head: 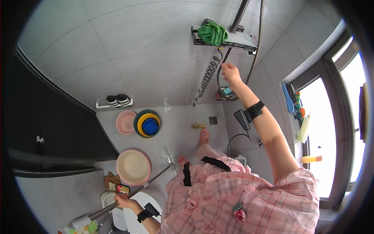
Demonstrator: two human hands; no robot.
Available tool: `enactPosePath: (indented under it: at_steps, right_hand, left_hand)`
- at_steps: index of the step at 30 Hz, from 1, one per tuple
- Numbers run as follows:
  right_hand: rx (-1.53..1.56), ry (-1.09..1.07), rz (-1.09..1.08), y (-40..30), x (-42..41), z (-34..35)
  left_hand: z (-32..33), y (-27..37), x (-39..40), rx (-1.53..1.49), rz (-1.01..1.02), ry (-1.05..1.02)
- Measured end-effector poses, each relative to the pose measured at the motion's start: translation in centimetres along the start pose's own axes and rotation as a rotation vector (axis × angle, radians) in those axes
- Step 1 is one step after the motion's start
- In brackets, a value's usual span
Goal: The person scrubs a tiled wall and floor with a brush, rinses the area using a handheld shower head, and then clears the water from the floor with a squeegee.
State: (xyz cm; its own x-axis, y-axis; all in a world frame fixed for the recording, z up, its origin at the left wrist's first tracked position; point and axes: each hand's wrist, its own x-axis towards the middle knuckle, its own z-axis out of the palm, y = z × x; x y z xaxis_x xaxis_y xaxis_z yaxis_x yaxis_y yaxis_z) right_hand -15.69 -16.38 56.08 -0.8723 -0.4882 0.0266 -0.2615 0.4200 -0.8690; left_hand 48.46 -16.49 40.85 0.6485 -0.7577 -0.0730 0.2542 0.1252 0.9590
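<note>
My left hand point(124, 201) is closed around a long dark grey pole point(137, 190), which slants from the lower left towards the floor by my feet. My right hand point(230, 73) is raised below the shower shelf point(241, 41), its fingers curled and blurred beside the looped shower hose point(218, 77); whether it grips the hose is unclear. A bunched green cloth point(212, 33) lies on the shelf. A coiled dark hose point(209, 73) hangs left of that hand. On the floor, a yellowish brush point(199, 125) lies near one pink slipper point(204, 134).
A cream basin with a pink rim point(150, 169), a pink basin point(118, 124) and nested basins point(136, 127) stand on the left. A white toilet point(146, 204) is beside my left arm. Bottles and brushes line the window ledge point(296, 128) at right. A floor drain point(213, 120) lies ahead.
</note>
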Motion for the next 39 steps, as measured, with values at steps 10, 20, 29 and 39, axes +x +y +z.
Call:
enactPosePath:
  at_steps: [10,20,29,39]
  right_hand:
    - [1.571,-0.098,0.974,-0.4,4.2,9.0]
    - [1.75,0.064,0.881,-0.7,10.1,8.8]
    - [1.146,0.205,0.78,4.2,2.2,7.1]
    - [0.961,0.103,0.87,10.0,-5.3,3.0]
  left_hand:
    - [-0.8,0.3,-0.5,0.05,-0.025,-0.047]
    - [-2.4,0.9,-1.9,0.03,-0.023,-0.046]
    - [-3.7,1.9,-2.5,0.047,-0.049,0.011]
    - [-4.9,1.9,-2.7,0.073,-0.058,0.004]
